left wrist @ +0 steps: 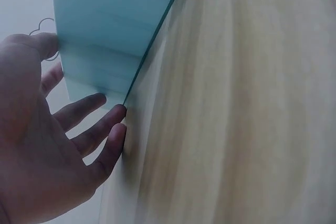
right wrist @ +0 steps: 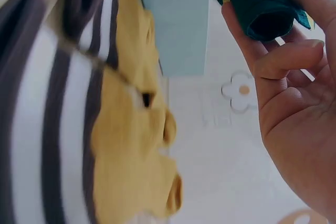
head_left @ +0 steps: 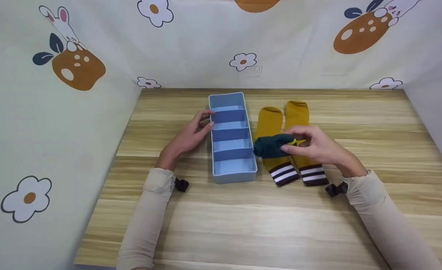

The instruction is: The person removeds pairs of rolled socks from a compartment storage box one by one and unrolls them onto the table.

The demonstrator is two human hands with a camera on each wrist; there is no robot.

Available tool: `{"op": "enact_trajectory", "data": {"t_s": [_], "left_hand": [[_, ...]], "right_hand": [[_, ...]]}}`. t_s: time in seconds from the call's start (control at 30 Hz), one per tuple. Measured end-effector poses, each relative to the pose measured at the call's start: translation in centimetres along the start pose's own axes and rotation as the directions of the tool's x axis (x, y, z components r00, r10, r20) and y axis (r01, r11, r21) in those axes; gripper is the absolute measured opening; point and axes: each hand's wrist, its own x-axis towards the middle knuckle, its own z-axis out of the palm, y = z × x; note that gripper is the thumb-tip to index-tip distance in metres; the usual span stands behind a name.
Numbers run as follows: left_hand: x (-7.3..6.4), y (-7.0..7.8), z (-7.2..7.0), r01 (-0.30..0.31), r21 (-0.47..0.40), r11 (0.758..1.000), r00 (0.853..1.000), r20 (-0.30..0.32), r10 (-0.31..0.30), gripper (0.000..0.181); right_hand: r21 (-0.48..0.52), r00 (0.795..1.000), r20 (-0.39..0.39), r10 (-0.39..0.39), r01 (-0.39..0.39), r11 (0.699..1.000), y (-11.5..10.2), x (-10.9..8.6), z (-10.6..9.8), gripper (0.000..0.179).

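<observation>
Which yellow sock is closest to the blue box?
The left yellow sock in the head view: it lies between the blue box and the right yellow sock, which is farther away.

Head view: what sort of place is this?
Probably a makeshift recording booth: patterned sheeting lines three sides of a wood-grain tabletop, and a black wrist-worn device shows.
</observation>
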Motion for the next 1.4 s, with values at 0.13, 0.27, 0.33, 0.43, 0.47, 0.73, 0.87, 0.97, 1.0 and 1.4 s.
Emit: {"op": "enact_trajectory", "data": {"t_s": [0.13,0.27,0.33,0.43,0.47,0.73,0.87,0.97,1.0,1.4], "left_hand": [[-0.4,-0.1,-0.4,0.035,0.025,0.999,0.999,-0.008,-0.034,0.049],[-1.0,-0.2,-0.7,0.061,0.034,0.998,0.998,-0.025,-0.060,0.050],[-1.1,-0.3,-0.7,0.061,0.037,0.997,0.998,-0.028,-0.060,0.052],[-1.2,-0.2,-0.9,0.059,0.047,0.997,0.998,-0.028,-0.058,0.054],[-1.2,-0.2,-0.9,0.058,0.048,0.997,0.998,-0.027,-0.057,0.053],[-0.6,1.0,-1.5,0.019,0.152,0.988,0.999,-0.028,-0.014,0.049],[-0.3,1.9,-1.6,0.009,0.271,0.963,0.999,-0.054,0.006,0.047],[-0.2,2.5,-1.6,0.012,0.332,0.943,0.998,-0.067,0.011,0.046],[-0.1,2.7,-1.6,0.014,0.343,0.939,0.998,-0.070,0.011,0.045],[1.5,8.2,1.4,0.032,0.484,0.874,0.995,-0.097,0.017,0.044]], "right_hand": [[0.003,0.998,-0.034,0.057,-0.057,0.998,0.9,-1.3,-1.5,0.025],[0.003,0.992,-0.067,0.104,-0.104,0.995,2.0,-2.6,-3.1,0.026],[-0.010,0.989,-0.092,0.118,-0.120,0.993,2.5,-3.4,-3.9,0.027],[-0.033,0.982,-0.125,0.140,-0.145,0.989,3.3,-4.6,-5.2,0.026],[-0.038,0.980,-0.135,0.148,-0.155,0.987,3.5,-5.0,-5.7,0.026],[-0.042,0.948,-0.197,0.250,-0.263,0.964,5.4,-8.0,-8.4,0.025],[-0.026,0.932,-0.206,0.299,-0.311,0.950,6.3,-8.9,-9.1,0.031],[-0.014,0.920,-0.209,0.331,-0.341,0.940,6.8,-9.3,-9.6,0.031],[-0.012,0.917,-0.211,0.339,-0.350,0.937,7.0,-9.5,-9.8,0.030],[-0.015,0.915,-0.177,0.362,-0.371,0.929,7.9,-10.9,-11.4,0.031]]}}
